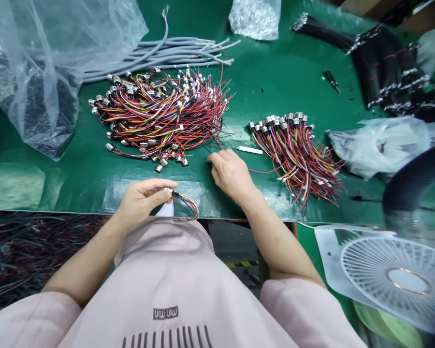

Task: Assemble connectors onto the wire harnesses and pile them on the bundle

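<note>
Near the table's front edge, my left hand (141, 198) pinches a metal cable connector (168, 190) between thumb and fingers. Its short red, yellow, white and black wires (194, 205) curl to the right and hang down over my shirt. My right hand (230, 174) is closed at the tabletop, by the lower right end of a large pile of wired connectors (159, 111). Thin red and dark wire ends reach close to its fingertips; what they hold is hidden. Beyond that hand lies a small white stick-like tool (250, 150).
A smaller bundle of wired connectors (297, 150) lies to the right. Grey cables (174, 50) and a plastic bag (50, 72) are at the back left. Black cable bundles (377, 63) lie back right. A black flexible hose (413, 179) and a white fan (395, 280) stand front right.
</note>
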Demonstrator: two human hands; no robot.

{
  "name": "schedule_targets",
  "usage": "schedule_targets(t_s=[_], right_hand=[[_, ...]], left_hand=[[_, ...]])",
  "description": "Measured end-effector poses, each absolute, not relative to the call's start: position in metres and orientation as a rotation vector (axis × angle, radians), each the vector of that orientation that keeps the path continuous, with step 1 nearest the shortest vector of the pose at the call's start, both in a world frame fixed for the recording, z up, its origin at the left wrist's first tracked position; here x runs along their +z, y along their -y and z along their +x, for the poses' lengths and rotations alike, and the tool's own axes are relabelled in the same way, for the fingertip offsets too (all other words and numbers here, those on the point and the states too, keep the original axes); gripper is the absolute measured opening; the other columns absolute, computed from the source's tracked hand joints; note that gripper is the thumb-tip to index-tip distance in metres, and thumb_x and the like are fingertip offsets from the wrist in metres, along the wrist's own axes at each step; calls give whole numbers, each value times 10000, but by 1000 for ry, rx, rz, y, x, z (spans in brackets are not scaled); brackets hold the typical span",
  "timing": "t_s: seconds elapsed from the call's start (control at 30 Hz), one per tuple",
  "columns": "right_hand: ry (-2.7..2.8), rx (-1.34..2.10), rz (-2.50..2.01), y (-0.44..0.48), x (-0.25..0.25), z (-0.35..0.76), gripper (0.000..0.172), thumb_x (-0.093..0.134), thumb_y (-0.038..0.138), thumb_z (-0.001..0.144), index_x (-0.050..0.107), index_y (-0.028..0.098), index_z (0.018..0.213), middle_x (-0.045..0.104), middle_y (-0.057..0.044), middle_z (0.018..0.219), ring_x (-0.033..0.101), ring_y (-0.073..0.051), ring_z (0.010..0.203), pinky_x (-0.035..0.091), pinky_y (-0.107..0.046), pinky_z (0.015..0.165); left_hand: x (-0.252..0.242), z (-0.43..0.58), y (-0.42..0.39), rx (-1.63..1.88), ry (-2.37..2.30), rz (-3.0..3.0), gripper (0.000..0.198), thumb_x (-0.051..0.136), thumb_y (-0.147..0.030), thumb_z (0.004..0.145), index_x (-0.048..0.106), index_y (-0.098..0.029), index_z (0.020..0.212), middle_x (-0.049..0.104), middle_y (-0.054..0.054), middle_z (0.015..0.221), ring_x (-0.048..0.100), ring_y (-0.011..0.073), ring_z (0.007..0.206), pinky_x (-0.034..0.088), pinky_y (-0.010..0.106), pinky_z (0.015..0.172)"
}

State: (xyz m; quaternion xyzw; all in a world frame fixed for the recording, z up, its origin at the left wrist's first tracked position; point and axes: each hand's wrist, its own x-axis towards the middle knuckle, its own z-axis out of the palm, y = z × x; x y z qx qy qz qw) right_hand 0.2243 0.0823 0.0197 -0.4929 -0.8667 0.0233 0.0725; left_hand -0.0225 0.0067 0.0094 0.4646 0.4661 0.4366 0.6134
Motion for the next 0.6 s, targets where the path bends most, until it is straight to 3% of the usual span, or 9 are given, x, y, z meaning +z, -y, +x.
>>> schedule_targets(t_s=[0.23, 0.33, 0.6], right_hand=[[2075, 703, -1201, -62, 22, 230, 95, 535, 139, 846, 537, 214, 904, 605, -9, 830, 578, -140, 736, 483, -281, 715], [1842, 943, -1074, -47, 22, 226, 131, 598, 148, 839, 523, 227, 912, 585, 6, 844, 601, -129, 764, 501, -282, 734], [1691, 1133, -851, -36, 21, 214, 174, 634, 129, 837, 544, 233, 942, 591, 8, 807, 615, -140, 791, 531, -328, 785]], left_hand=[[11, -22, -7, 1014, -1046, 1074, 264, 782, -359, 746, 786, -172, 932, 749, 47, 715, 679, 128, 596, 560, 206, 595], [11, -23, -7, 993, -1053, 1086, 264, 773, -355, 755, 785, -172, 945, 749, 48, 721, 681, 131, 607, 558, 209, 602], [10, -23, -7, 997, -1051, 1080, 249, 777, -342, 753, 787, -180, 942, 757, 48, 745, 677, 120, 605, 555, 195, 601]])
